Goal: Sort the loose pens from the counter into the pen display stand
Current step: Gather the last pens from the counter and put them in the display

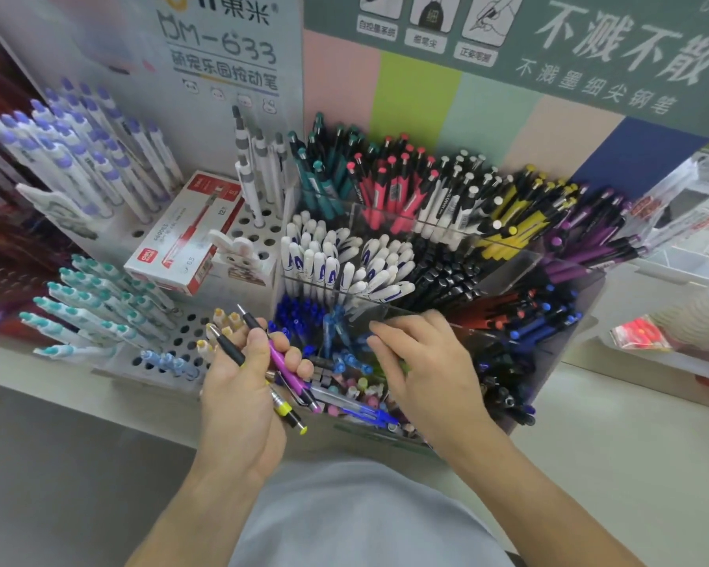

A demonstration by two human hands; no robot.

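My left hand (242, 386) grips a bunch of loose pens (281, 370): a purple one, a yellow-and-black one and two black ones with metal tips. In front of it stands the clear acrylic pen display stand (524, 259), its tiered compartments packed with teal, pink, white, yellow, purple, black and blue pens. My right hand (422, 362) reaches into the front compartments, fingers curled down among the blue pens (344, 358); whether it holds one is hidden by the fingers.
A white perforated rack (263, 235) on the left holds purple-capped pens (78, 157), teal-capped pens (91, 304) and grey ones. A red-and-white pen box (189, 235) lies on it. Clear trays (688, 255) and a red packet (639, 333) sit to the right.
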